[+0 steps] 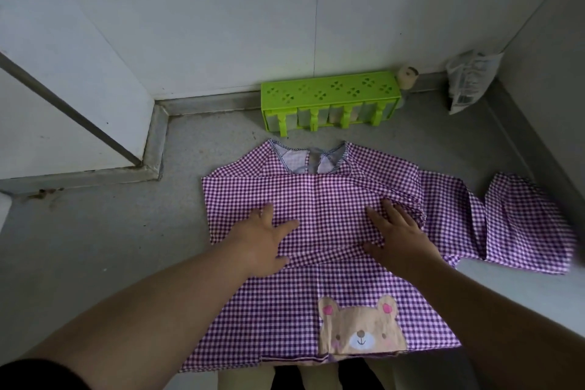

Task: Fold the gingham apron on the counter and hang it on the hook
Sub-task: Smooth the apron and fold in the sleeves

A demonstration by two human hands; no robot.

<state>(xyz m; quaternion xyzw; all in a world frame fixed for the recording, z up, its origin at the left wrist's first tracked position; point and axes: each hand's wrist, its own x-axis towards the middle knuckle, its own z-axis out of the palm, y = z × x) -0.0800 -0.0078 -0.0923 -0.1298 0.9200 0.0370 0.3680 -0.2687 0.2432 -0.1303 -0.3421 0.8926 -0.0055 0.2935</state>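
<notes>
Two hands: your left hand and right hand both lay flat on the apron's middle, fingers straight and spread, pressing the cloth and gripping nothing.
Apron: you had the purple gingham apron spread on the grey counter, neckline toward the back wall, bear patch at the near hem.
Folded side: your left edge of the apron ran straight, with a sleeve tucked over the body.
Unfolded side: the right sleeve stretched out flat toward the counter's right edge, its far end close to the raised lip there.
Open room: you had bare counter to the left of the apron, up to the wall corner.
Back edge: a green rack stood just behind the neckline, near but apart; a small roll sat at its right end and a plastic bag leaned in the right corner.
Near edge: the apron's hem hung over the counter's front, hiding that edge.
Hard to make out: the rack's contents were blurred, and the bag's print was unreadable.
</notes>
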